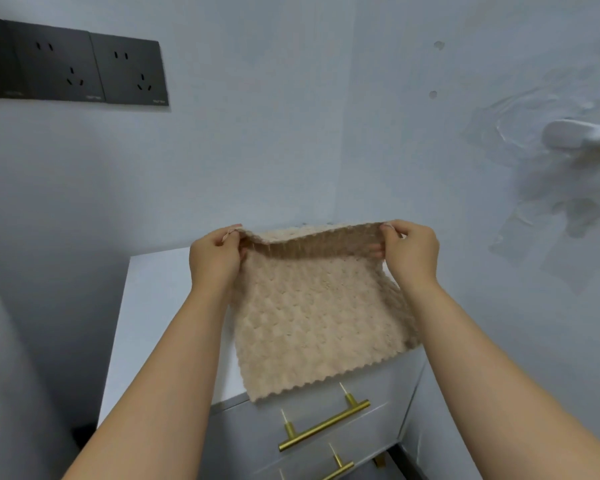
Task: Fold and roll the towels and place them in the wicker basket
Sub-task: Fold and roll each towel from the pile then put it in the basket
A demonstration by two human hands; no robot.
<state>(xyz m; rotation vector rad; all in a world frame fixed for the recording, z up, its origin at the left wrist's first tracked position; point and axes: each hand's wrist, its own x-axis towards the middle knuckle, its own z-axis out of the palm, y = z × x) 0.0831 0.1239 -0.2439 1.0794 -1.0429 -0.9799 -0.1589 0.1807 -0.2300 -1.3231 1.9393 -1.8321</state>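
Towel (312, 317) hangs beige over the white surface (153, 306). My left hand (215, 254) pinches one top corner. My right hand (411, 249) pinches the other.

beige bumpy towel (312, 317) held up by top corners, hanging over white cabinet top.

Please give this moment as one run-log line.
towel: beige, held spread over white cabinet | left hand: pinches one upper corner | right hand: pinches other upper corner | wicker basket: not in view
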